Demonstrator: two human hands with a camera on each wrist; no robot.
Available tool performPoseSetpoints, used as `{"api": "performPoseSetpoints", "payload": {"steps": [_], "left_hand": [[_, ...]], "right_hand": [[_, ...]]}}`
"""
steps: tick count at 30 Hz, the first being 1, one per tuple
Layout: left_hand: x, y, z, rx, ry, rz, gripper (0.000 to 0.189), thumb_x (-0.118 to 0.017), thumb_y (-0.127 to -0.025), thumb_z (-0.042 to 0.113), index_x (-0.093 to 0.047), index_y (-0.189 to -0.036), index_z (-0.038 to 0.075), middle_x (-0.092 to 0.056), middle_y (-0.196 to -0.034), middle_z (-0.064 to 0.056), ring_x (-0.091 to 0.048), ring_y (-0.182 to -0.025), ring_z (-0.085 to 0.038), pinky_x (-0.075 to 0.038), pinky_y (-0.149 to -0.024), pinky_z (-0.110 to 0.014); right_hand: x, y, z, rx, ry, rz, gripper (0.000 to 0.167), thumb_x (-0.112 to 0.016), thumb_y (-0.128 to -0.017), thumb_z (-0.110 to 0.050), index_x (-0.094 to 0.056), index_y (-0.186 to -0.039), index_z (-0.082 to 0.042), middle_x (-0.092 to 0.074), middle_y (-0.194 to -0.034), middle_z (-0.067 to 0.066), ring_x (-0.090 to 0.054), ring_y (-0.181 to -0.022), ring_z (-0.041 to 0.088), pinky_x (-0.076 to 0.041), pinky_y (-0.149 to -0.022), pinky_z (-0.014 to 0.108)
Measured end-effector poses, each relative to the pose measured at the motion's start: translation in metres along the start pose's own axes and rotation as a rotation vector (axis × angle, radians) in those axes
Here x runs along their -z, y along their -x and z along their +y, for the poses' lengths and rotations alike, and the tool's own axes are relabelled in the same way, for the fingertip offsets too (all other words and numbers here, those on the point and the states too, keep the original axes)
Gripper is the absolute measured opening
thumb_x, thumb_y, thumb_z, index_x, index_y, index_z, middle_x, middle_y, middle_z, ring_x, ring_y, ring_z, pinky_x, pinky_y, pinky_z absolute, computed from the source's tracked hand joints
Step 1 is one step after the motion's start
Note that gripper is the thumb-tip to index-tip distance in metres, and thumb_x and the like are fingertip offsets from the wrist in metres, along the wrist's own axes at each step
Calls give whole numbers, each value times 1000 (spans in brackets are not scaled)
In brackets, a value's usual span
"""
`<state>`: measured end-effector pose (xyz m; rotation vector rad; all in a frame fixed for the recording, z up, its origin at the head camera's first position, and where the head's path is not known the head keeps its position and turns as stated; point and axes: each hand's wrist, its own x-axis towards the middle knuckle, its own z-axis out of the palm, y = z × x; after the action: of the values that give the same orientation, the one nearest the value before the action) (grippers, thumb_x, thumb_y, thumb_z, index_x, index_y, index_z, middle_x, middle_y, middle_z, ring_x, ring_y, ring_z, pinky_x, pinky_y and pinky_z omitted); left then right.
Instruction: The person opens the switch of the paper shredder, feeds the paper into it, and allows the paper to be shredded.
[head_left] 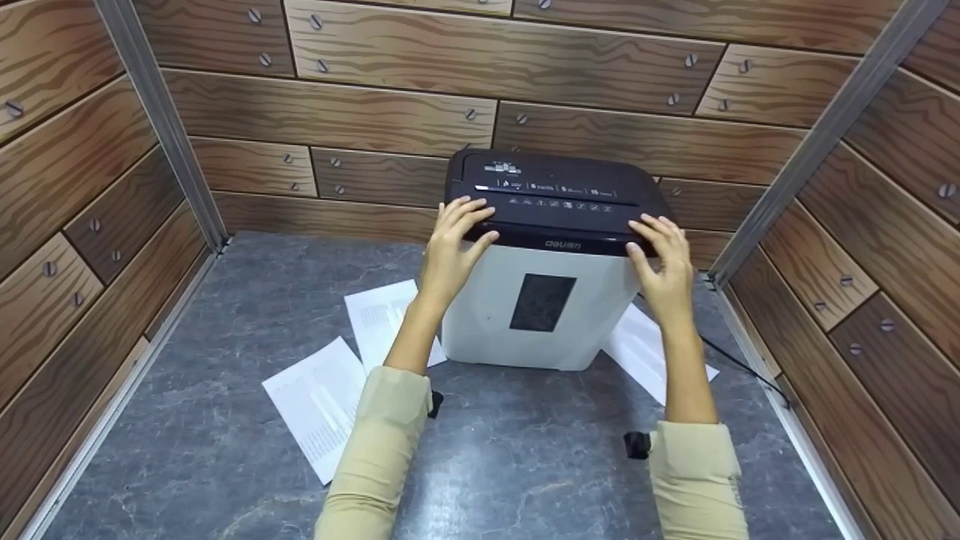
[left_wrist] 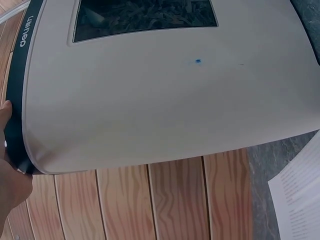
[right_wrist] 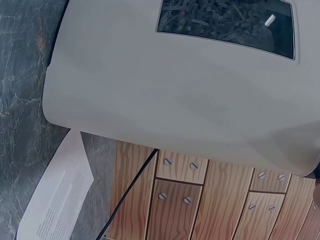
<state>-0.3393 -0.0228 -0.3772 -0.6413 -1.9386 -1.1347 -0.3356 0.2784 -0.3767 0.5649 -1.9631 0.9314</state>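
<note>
A paper shredder [head_left: 551, 214] with a black top and a pale grey bin stands upright toward the back of the floor. My left hand [head_left: 448, 251] grips the left front corner of its top, fingers over the upper surface and thumb at the front edge. At the opposite corner my right hand [head_left: 666, 262] holds on the same way. Shredded strips show behind the bin's dark window [right_wrist: 225, 25] in the right wrist view. Only part of the left hand [left_wrist: 12, 185] enters the left wrist view, at the black rim.
Two printed sheets lie left of the shredder, one nearer [head_left: 319, 405] and one partly behind the left forearm [head_left: 382, 319]. Another sheet [head_left: 637, 349] lies to the right. A black cable [head_left: 739, 360] runs along the right side. Wood-patterned walls [head_left: 390, 112] enclose the grey floor [head_left: 510, 465].
</note>
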Motion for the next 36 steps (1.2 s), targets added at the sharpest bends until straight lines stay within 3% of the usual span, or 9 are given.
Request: {"api": "performPoseSetpoints", "payload": {"steps": [19,24,27,30,32,34,36], "left_hand": [[-1,2,0,-5,-12,2,31,-66,-84,19,-65,-111,4,-58,-120,-7,-40,-123,-20,-8,-110,-33],[-1,8,1,-23,-114,-5,37,-67,-84,14,-60,-119,6,-53,-125,-7,-34,-127,-20,-10,-110,-34],[-2,18,4,-44,-208,3,48,-70,-82,8,-53,-127,6,-46,-133,-8,-27,-132,-21,-15,-109,-33],[-6,34,8,-54,-232,36,56,-69,-80,2,-48,-131,6,-37,-140,-10,-21,-134,-24,-22,-107,-30],[-11,51,11,-55,-200,69,54,-68,-79,-1,-50,-129,4,-37,-141,-11,-26,-132,-25,-28,-104,-30],[-17,72,14,-46,-150,79,48,-68,-77,-4,-54,-123,3,-40,-138,-13,-34,-128,-28,-33,-102,-31],[-24,96,14,-25,-111,56,41,-67,-76,-4,-58,-115,1,-46,-131,-15,-44,-120,-29,-36,-99,-33]], "right_hand": [[-3,2,-2,-10,-9,8,27,-63,-84,1,-64,-110,-1,-56,-121,13,-37,-123,33,-13,-109,37],[-5,14,-1,31,74,-13,39,-62,-84,-2,-56,-123,-6,-47,-131,10,-27,-130,30,-16,-108,40],[-6,29,4,42,55,49,43,-61,-83,4,-55,-124,-5,-43,-136,9,-25,-131,29,-17,-108,42],[-8,54,17,-41,6,182,42,-56,-80,14,-56,-120,0,-47,-132,12,-37,-125,29,-26,-104,42],[-9,79,32,-160,19,208,39,-54,-80,15,-56,-117,5,-51,-126,16,-45,-116,30,-34,-99,41],[-11,107,51,-315,85,108,36,-53,-81,12,-53,-117,8,-51,-120,21,-47,-111,34,-37,-95,42],[-13,134,70,-446,187,-101,37,-54,-83,7,-48,-119,11,-47,-120,28,-44,-111,41,-36,-94,48]]}}
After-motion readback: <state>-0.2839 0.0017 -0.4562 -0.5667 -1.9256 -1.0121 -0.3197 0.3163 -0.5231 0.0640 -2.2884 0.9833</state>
